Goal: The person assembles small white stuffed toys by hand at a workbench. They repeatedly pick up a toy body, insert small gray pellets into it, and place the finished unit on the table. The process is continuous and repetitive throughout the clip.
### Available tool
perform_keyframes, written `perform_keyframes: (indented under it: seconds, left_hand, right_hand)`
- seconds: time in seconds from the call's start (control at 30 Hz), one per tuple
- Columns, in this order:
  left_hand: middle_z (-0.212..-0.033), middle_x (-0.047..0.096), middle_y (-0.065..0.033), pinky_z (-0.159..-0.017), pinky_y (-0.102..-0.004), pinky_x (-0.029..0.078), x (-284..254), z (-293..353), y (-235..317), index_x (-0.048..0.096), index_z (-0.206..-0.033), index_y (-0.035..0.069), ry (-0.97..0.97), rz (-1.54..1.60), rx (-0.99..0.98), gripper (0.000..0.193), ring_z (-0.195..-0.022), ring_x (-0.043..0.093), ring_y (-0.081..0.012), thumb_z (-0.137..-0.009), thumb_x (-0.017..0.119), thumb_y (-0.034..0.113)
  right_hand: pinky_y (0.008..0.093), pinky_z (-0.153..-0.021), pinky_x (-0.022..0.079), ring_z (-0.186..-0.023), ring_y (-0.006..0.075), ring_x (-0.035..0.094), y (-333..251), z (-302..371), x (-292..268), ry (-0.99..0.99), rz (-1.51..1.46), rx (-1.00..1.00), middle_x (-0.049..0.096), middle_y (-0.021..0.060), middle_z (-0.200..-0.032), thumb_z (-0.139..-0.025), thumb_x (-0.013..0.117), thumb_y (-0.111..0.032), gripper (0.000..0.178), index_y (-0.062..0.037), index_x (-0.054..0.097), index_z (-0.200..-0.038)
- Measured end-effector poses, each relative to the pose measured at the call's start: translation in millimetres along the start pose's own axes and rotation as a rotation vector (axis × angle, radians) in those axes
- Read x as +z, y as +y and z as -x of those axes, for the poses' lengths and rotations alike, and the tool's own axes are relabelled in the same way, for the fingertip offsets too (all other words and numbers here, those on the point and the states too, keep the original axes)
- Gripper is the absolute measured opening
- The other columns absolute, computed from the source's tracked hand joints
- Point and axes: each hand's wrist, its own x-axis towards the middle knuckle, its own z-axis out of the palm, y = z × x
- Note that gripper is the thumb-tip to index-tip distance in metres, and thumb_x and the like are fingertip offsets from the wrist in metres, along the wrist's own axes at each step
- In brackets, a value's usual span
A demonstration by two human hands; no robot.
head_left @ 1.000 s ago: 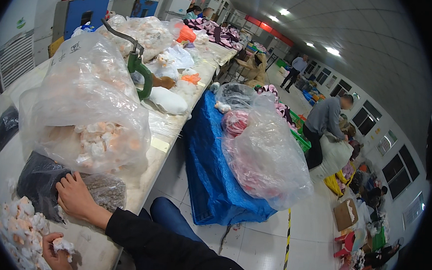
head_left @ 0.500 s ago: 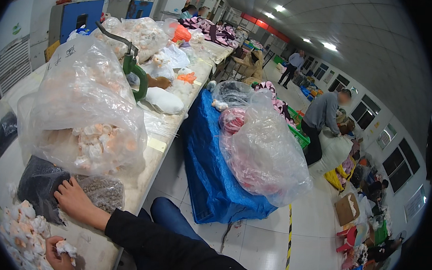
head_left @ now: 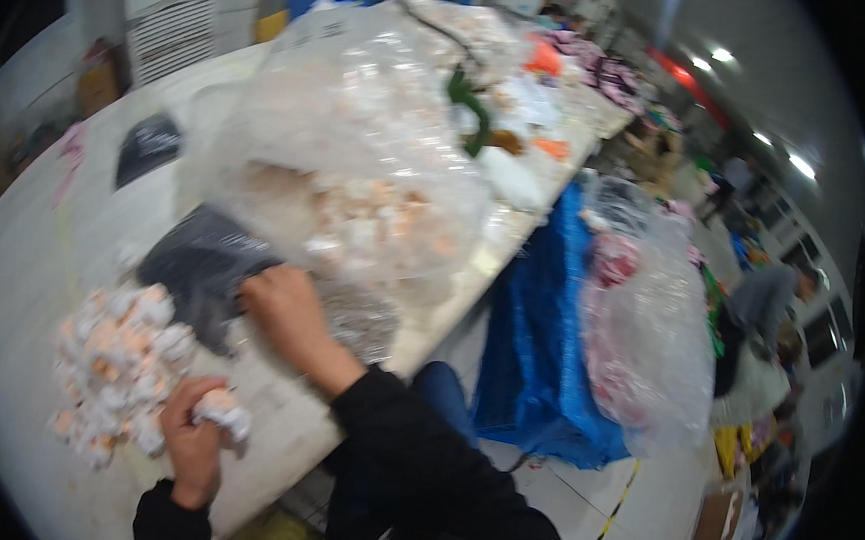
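Note:
My left hand [head_left: 192, 432], at the lower left, is closed on a small white and peach plush piece [head_left: 223, 414]. Beside it lies a loose pile of similar plush pieces [head_left: 120, 369]. My right hand [head_left: 287, 312] is at the right edge of a black plastic bag [head_left: 197, 264] on the table, its fingers curled together. What lies between those fingertips is hidden and blurred. A clear bag of small greyish-brown pieces [head_left: 361, 322] sits just right of that hand. Behind both bags stands a large clear sack [head_left: 364, 95], its open mouth showing more plush pieces.
A green hand press [head_left: 471, 112] stands on the table [head_left: 41, 273] beyond the sack. Another dark bag [head_left: 148, 150] lies at the far left. Across the aisle are a blue tarp-covered stack [head_left: 522, 347] and clear bags [head_left: 649, 335]. A person in grey [head_left: 763, 303] bends over at right.
The view has swung left and blurred. My right hand's fingers, spread over the black bag before, are now curled at its edge. My left hand still has the plush piece.

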Motion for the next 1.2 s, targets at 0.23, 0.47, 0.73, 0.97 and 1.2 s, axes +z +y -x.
perform_keyframes:
  seconds: [0.23,0.47,0.73,0.97,1.2]
  left_hand:
    - [-0.115,0.068,-0.0119,-0.083,-0.0289,0.061,-5,4,9,0.054,-0.128,-0.002,0.041,0.263,-0.224,0.041,-0.102,0.069,-0.0155,-0.090,0.063,-0.014]
    - [-0.116,0.064,-0.0091,-0.091,-0.0275,0.055,0,4,19,0.063,-0.109,-0.002,-0.022,0.242,-0.252,0.031,-0.109,0.063,-0.0131,-0.083,0.060,-0.019]
    - [-0.106,0.068,-0.0049,-0.078,-0.0246,0.055,-4,8,11,0.070,-0.105,-0.003,-0.091,0.198,-0.253,0.016,-0.091,0.067,-0.0093,-0.090,0.073,-0.004]
    - [-0.089,0.069,0.0006,-0.071,-0.0220,0.047,-12,2,18,0.074,-0.102,-0.003,-0.229,0.395,-0.483,0.021,-0.080,0.060,-0.0036,-0.102,0.073,0.018]
    - [-0.094,0.071,0.0002,-0.074,-0.0208,0.047,-8,3,21,0.073,-0.108,-0.004,-0.217,0.516,-0.538,0.023,-0.083,0.061,-0.0029,-0.105,0.069,0.018]
  right_hand:
    - [0.0416,-0.078,0.052,-0.088,0.0322,0.066,-71,-8,-54,0.003,-0.226,0.044,0.073,0.0098,-0.094,-0.086,0.081,-0.005,0.014,-0.0055,0.075,-0.099]
    - [0.0361,-0.076,0.054,-0.085,0.0280,0.068,-155,68,-91,-0.176,-0.484,0.207,0.074,0.0092,-0.093,-0.077,0.087,-0.001,0.026,-0.0047,0.079,-0.101]
    - [0.0370,-0.075,0.054,-0.086,0.0298,0.069,-142,74,-75,-0.060,-0.324,0.281,0.074,0.0109,-0.095,-0.080,0.083,0.002,0.028,-0.0035,0.076,-0.106]
    - [0.0338,-0.073,0.055,-0.082,0.0249,0.069,-136,74,-74,0.006,-0.397,0.457,0.075,0.0095,-0.092,-0.084,0.084,-0.002,0.019,-0.0039,0.076,-0.100]
    - [0.0323,-0.077,0.054,-0.084,0.0220,0.071,-142,76,-80,0.012,-0.475,0.352,0.076,0.0112,-0.094,-0.082,0.084,0.004,0.021,0.0003,0.075,-0.101]
